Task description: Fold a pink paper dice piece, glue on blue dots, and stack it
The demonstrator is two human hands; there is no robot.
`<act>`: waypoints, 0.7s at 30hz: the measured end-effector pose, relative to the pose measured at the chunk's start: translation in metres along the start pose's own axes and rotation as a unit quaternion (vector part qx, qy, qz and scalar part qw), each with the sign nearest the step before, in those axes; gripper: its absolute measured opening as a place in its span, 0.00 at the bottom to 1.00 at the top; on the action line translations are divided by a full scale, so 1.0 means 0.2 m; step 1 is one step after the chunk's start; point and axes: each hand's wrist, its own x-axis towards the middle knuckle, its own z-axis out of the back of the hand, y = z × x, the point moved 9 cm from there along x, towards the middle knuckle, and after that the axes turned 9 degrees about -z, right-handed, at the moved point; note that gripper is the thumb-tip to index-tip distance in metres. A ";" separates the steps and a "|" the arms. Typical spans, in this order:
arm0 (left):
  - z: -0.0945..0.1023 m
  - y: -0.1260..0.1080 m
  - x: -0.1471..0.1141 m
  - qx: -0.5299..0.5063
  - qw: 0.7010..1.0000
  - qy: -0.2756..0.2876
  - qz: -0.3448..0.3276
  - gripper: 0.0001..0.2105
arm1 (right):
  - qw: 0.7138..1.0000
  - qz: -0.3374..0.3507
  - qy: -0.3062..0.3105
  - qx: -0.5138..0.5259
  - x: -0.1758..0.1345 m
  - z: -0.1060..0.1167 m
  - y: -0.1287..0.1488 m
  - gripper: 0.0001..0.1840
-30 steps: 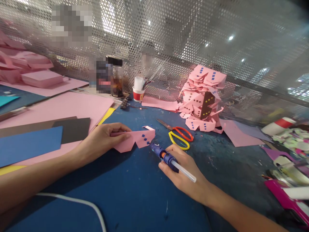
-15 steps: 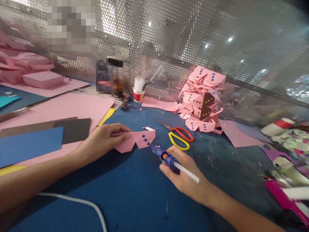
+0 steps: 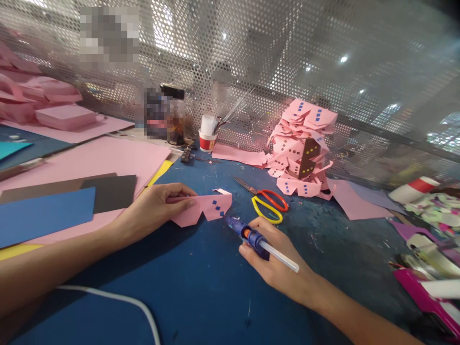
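My left hand (image 3: 165,206) pinches a folded pink paper piece (image 3: 194,211) by its left end. Small blue squares run in a slanting row near the paper's right end, and a notch is cut in its lower edge. Closed around a blue glue gun (image 3: 247,235), my right hand (image 3: 276,261) keeps its nozzle at the lower right edge of the paper; I cannot tell if they touch. A clear glue stick (image 3: 282,257) juts from the gun's back. Scissors (image 3: 268,203) with red and yellow handles lie just beyond my right hand.
Similar decorated pink pieces are piled (image 3: 298,148) at the back right. Blue card (image 3: 46,211) and dark card (image 3: 113,191) lie on pink sheets at left. A paper cup (image 3: 207,140) stands against the perforated metal screen (image 3: 244,72). A white cable (image 3: 118,299) crosses the near table.
Both hands hold almost the same pose. Everything appears shifted very slightly to the right in the view; the paper and glue gun keep their places relative to each other.
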 end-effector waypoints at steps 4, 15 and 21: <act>0.00 0.00 0.00 0.002 1.000 -0.001 0.003 0.16 | 1.000 -0.004 0.002 0.002 0.00 0.00 0.00 0.03; 0.00 -0.01 0.00 -0.002 1.000 0.000 -0.006 0.16 | 1.000 -0.008 0.007 0.002 0.00 0.00 0.01 0.03; 0.00 0.00 0.00 -0.002 1.000 0.000 -0.004 0.14 | 1.000 -0.017 0.010 -0.001 0.01 0.00 0.00 0.03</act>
